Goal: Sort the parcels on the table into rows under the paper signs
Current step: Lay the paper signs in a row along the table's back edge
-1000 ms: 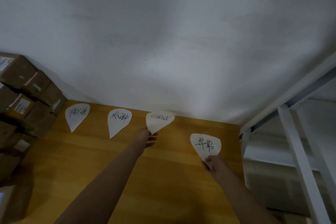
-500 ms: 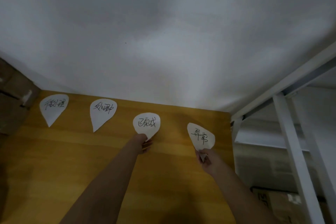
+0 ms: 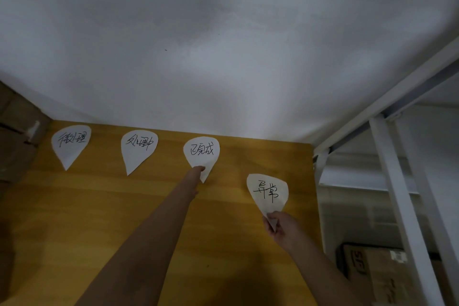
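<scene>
The right hand pinches the lower tip of the rightmost paper sign between curled fingers, above the yellow table. Farther away, the left hand touches the lower part of the third sign; whether its fingers press or grip, I cannot tell. The second sign and the first sign lie to its left.

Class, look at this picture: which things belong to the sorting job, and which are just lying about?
Job, signs counted from left: first sign, second sign, third sign (left hand touches it), fourth sign (right hand pinches it), table, stacked boxes at left, probably the parcels.

Lying about: white rack, box beside it, wall.
</scene>
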